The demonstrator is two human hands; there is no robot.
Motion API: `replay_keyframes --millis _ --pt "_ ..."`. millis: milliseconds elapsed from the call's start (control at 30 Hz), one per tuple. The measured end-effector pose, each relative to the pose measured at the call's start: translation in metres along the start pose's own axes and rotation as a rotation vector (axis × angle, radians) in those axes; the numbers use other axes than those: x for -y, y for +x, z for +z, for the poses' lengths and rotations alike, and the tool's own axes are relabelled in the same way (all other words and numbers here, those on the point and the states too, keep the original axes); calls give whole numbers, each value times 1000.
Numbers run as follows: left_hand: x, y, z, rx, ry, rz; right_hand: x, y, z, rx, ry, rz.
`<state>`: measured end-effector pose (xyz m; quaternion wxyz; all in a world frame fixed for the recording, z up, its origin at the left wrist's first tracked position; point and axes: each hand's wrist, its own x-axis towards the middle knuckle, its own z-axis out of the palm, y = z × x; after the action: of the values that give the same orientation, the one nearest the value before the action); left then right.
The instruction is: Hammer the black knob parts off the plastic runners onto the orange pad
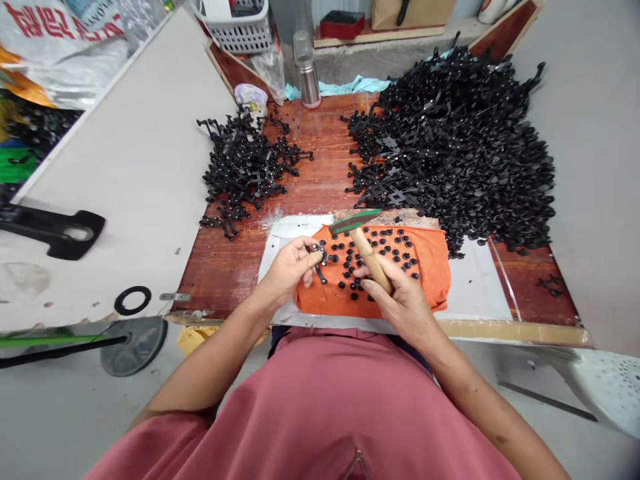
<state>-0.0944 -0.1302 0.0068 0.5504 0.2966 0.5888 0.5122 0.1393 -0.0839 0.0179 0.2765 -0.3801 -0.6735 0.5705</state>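
The hammer (367, 248) has a smooth, pale wood handle and a dull green painted head. The orange cloth (430, 267) is soft, matt and a bit wrinkly. The small black piece (321, 257) and the far right pile (460, 140) look like slightly shiny plastic. The tabletop (320, 153) is glossy red-brown wood. The near grey sheet (475, 280) looks like dull metal. The far flask (310, 83) is shiny metal.

Slim steel flask (309, 81) stands at the back of the reddish wooden board (220, 267), white plastic basket (241, 33) behind it. Flat black rubber ring (117, 301) lies off left on the pale grey surface.
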Motion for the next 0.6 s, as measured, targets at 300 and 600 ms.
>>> replay_keyframes --millis 300,600 --pt "9 32 -15 24 133 -45 -33 -40 -41 -193 -161 119" --pt "8 46 -10 74 199 -30 -42 -44 -44 -204 -150 161"
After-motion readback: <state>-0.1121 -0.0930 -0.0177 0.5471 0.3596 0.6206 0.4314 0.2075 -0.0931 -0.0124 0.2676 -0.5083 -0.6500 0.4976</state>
